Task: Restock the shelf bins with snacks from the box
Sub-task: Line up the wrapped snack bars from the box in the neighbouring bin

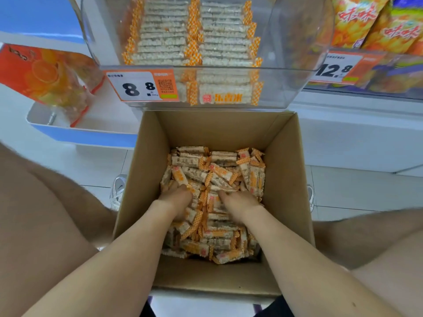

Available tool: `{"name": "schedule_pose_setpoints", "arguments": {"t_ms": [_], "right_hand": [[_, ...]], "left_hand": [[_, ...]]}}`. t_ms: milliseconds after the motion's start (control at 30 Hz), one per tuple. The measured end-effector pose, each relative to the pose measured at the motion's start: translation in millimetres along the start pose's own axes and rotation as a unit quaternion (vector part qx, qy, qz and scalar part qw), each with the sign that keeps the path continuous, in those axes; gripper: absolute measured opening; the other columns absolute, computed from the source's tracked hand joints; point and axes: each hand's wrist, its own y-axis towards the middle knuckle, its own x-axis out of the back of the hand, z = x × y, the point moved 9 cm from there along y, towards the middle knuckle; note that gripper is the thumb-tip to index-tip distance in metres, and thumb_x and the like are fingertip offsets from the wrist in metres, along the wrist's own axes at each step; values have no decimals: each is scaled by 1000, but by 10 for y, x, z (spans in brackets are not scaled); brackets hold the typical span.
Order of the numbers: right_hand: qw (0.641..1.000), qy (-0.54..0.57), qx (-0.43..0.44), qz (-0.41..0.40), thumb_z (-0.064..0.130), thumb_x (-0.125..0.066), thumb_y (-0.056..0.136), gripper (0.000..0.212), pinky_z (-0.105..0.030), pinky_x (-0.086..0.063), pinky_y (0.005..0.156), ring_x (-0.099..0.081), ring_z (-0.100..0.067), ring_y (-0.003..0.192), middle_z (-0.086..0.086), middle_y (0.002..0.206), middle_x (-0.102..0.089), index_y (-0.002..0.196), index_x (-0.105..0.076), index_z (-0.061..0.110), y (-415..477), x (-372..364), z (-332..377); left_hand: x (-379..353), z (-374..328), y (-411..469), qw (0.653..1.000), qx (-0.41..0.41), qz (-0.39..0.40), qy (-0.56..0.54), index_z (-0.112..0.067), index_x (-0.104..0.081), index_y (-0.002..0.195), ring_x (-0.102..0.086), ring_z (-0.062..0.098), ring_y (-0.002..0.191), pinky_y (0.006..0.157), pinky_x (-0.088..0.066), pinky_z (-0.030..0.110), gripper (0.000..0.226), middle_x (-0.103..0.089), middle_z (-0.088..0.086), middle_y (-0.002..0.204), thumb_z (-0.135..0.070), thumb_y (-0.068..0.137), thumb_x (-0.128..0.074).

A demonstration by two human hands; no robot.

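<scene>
Below: box (pixel 283 170) on tiled floor (pixel 357 191), under bin (pixel 297 72).

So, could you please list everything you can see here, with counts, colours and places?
cardboard box: one, brown, open on the floor below the bin
snack bars: many, orange-and-white wrappers, loose in the box
clear bin: one, transparent, on the shelf, holding neat rows of the same bars
price tags: two, white and orange, 8.8 on the bin, 12.8 at right
snack bags: several, orange and yellow, upper right
orange bag: one, in the white tray at left
left hand: in the bars
right hand: in the bars
</scene>
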Motion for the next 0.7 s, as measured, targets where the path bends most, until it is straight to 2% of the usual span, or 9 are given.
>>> {"name": "schedule_pose_setpoints", "arguments": {"t_ms": [100,167,267,333,433,467,533,633,700], "right_hand": [[1000,1,8,8,6,-62,97,67,-52,-48,93,-64,-33,90,-9,101,-67,156,-29,10,2,-48,-13],[993,116,-15,1,11,-60,98,48,-47,-54,77,-64,-31,91,-8,103,-63,143,-43,12,13,7,-108],[921,373,-73,-92,16,-47,104,43,-33,-45,56,-59,-23,66,-7,86,-64,147,-47,14,-57,280,-329],[866,472,-90,-135,13,-41,108,40,-30,-42,51,-58,-24,60,-10,82,-65,146,-52,9,-161,465,-457],[825,532,-76,-173,9,-41,106,34,-40,-56,83,-68,-32,92,-13,112,-74,121,-71,3,-346,717,-569],[816,543,-69,-186,11,-42,106,33,-39,-54,87,-66,-24,95,-1,118,-74,114,-72,0,-417,805,-598],[814,538,-47,-213,17,-48,105,27,-34,-48,83,-61,-14,91,16,106,-73,100,-72,4,-555,963,-630],[821,505,-20,-266,28,-62,99,21,-32,-52,94,-64,-8,105,11,112,-70,116,-73,22,-744,1195,-644],[828,481,5,-290,36,-68,93,22,-34,-54,96,-65,-5,106,14,112,-72,114,-74,33,-855,1315,-594]], "left_hand": [[103,-4,-31,998,3,-16,-58,-25,-58,122,-37,34,138,113,-34,53,29,-57,8,133,-33,97,-71],[191,-18,-56,995,3,-33,-98,-29,-58,126,-47,31,130,107,-40,48,31,-61,6,132,-40,99,-69],[348,-8,-97,974,20,-53,-218,-28,-56,140,-66,22,100,81,-58,36,41,-63,3,130,-31,100,-67],[456,-2,-161,952,31,-49,-302,-22,-56,143,-67,21,96,73,-58,32,48,-62,2,123,-16,96,-66],[719,-13,-339,925,20,-58,-375,-18,-60,136,-64,22,110,85,-59,33,52,-60,3,127,-4,88,-71],[831,-7,-414,916,15,-69,-395,-18,-63,129,-63,21,110,87,-59,32,47,-61,4,127,-3,85,-75],[1026,13,-547,898,-3,-93,-431,-23,-71,112,-65,17,105,89,-60,35,37,-67,2,120,-5,81,-81],[1228,16,-768,863,-45,-110,-491,-29,-78,110,-65,17,110,98,-58,40,32,-68,-3,123,-8,86,-77],[1322,-29,-937,809,-78,-101,-574,-26,-78,115,-68,22,113,97,-59,41,36,-70,3,126,-1,90,-68]]}}
